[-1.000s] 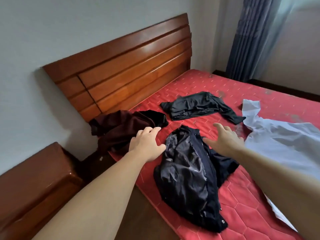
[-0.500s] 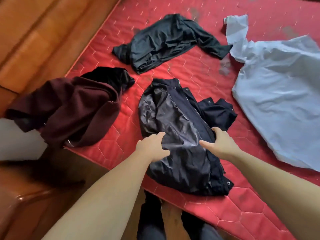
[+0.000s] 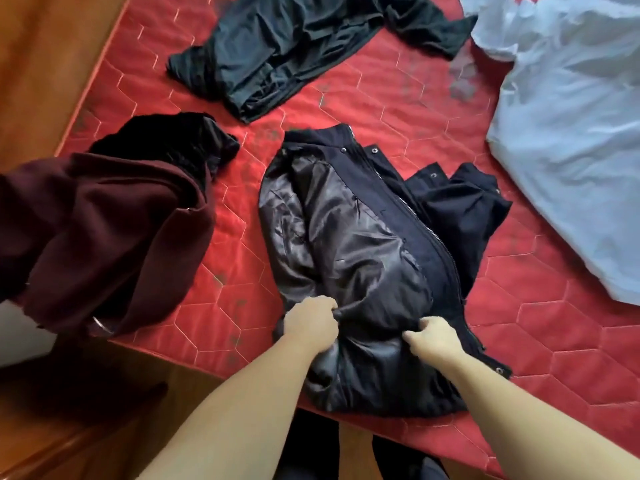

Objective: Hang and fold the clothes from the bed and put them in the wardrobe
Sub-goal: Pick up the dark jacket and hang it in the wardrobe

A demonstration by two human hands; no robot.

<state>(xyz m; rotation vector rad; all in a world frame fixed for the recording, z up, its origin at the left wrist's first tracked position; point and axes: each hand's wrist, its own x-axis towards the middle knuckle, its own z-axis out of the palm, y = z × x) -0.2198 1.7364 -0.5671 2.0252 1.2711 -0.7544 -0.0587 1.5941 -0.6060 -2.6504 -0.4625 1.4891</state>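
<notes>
Only one view here, the head cam looking straight down at the red quilted mattress [image 3: 346, 109] with hexagon stitching.

Near its front edge, right in the middle, lies a dark navy zip-up jacket with a shiny black lining [image 3: 367, 258], spread open so the lining faces up, zipper running down its right half. Both hands are on its lower part. The left hand [image 3: 310, 323] has its fingers curled into the shiny lining, bunching a fold of it. The right hand [image 3: 433, 337] is just beside it, fingers bent down and pinching the fabric too, thumb pointing toward the left hand. So both have hold of the jacket; neither is spread flat.

The other clothes sit apart from it. A maroon fleece garment with a black lining [image 3: 104, 237] is crumpled on the left and hangs partly over the mattress edge. A dark grey-black thin top [image 3: 287, 50] lies rumpled at the far side. A pale blue shirt [image 3: 571, 150] is spread out on the right.

Brown wooden floor [image 3: 69, 427] shows at bottom left, and wooden bed frame [image 3: 41, 64] at top left.
</notes>
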